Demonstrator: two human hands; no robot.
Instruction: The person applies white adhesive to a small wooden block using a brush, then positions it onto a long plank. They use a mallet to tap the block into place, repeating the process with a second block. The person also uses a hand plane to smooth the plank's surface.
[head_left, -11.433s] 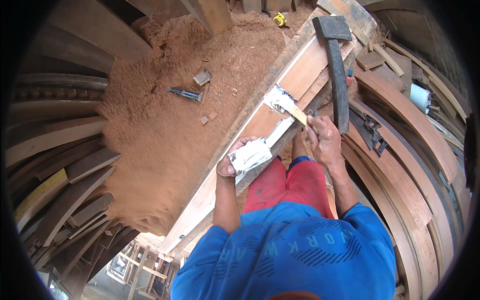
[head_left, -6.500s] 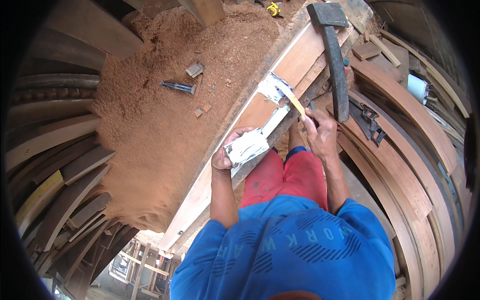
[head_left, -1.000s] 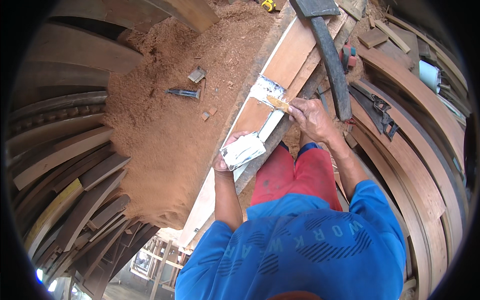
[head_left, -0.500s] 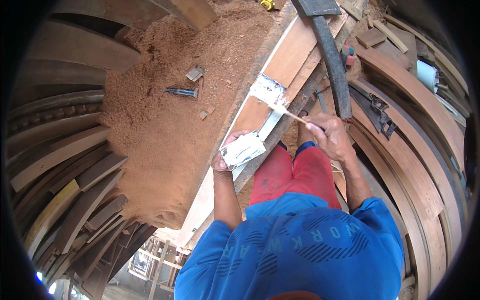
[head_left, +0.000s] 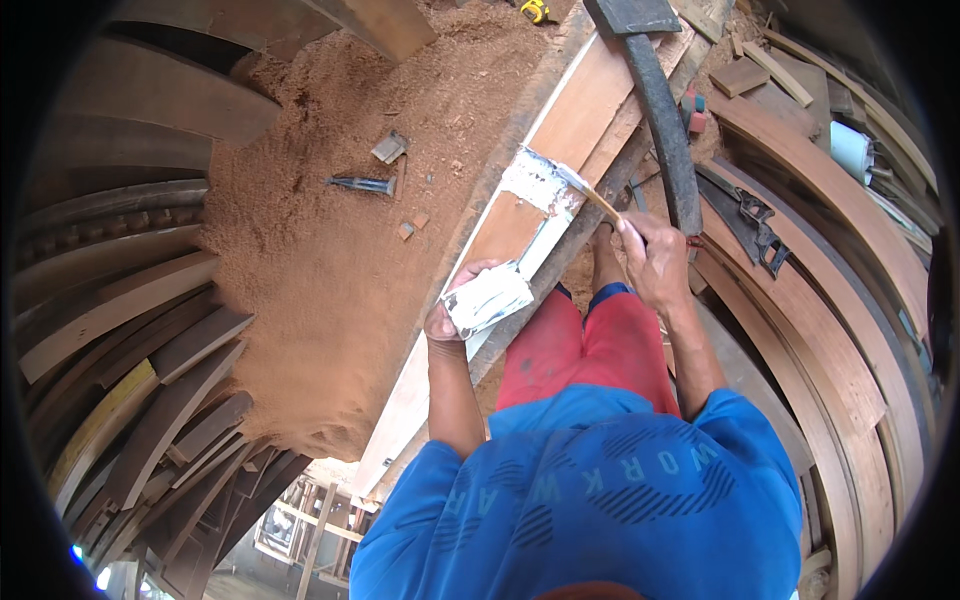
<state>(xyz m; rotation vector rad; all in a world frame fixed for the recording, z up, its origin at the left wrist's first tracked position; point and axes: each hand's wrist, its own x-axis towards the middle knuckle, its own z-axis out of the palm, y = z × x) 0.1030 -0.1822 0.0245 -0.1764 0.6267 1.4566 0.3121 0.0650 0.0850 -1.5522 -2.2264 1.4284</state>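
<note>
My right hand [head_left: 655, 250] pinches a slim wooden-handled brush [head_left: 602, 203]. Its whitened tip meets the right side of a white painted patch [head_left: 538, 180] on a long wooden beam [head_left: 575, 115]. Below that patch, my left hand [head_left: 445, 318] grips a white-smeared container [head_left: 490, 302] against the beam, fingers wrapped round its left side. The container's inside is hard to make out. Bare brown wood [head_left: 508, 232] lies between the patch and the container, with a white strip [head_left: 545, 245] along its right side.
A dark adze-like tool [head_left: 660, 120] lies across the beam's far end. Sawdust [head_left: 320, 290] spreads to the left, with a chisel-like tool [head_left: 362, 185] on it. Curved planks [head_left: 110, 315] crowd the left; more planks [head_left: 800, 320] and a handsaw [head_left: 750, 218] lie right.
My right hand has moved slightly up, carrying the brush tip from the patch's lower edge to its upper right side. My left hand and the container have hardly moved.
</note>
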